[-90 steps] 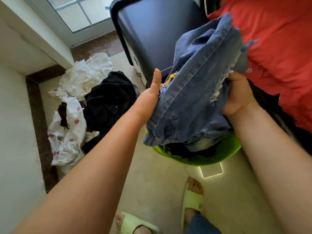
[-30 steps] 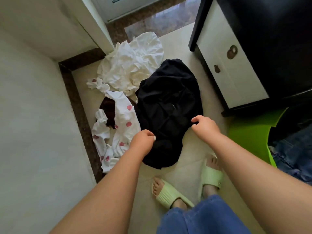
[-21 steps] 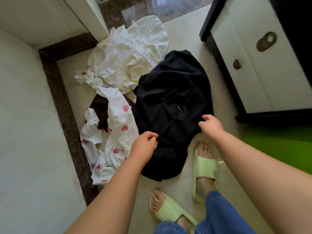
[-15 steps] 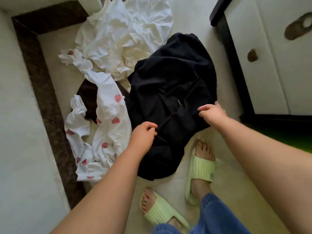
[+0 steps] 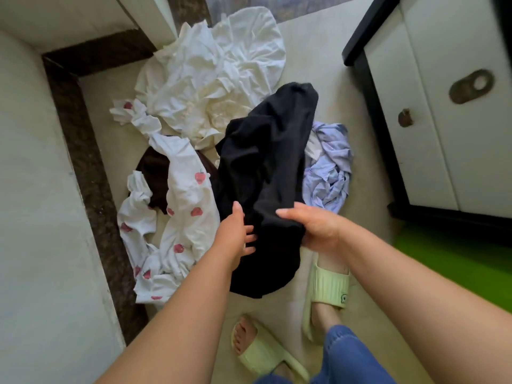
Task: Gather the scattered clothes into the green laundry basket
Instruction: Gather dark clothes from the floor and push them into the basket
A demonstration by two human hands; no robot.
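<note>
A black garment [image 5: 266, 173] is bunched between both hands and lifted off the floor. My left hand [image 5: 235, 231] grips its left side and my right hand [image 5: 313, 228] grips its right side. On the floor behind it lie a crumpled white garment [image 5: 210, 70], a white piece with red strawberry prints [image 5: 180, 217], a dark brown item [image 5: 155, 173] partly under that, and a light blue shirt [image 5: 327, 173]. The green laundry basket [image 5: 454, 259] shows only as a blurred green edge at the right.
A white cabinet with a black frame [image 5: 432, 106] stands at the right. A pale wall [image 5: 36, 189] with a dark stone skirting [image 5: 91, 189] runs along the left. My feet in pale green slippers [image 5: 327, 289] stand on the tiled floor below the clothes.
Both hands have closed on the black garment and raised it, which uncovered the light blue shirt beneath. The view has tilted, and the basket's edge is back in sight at the right.
</note>
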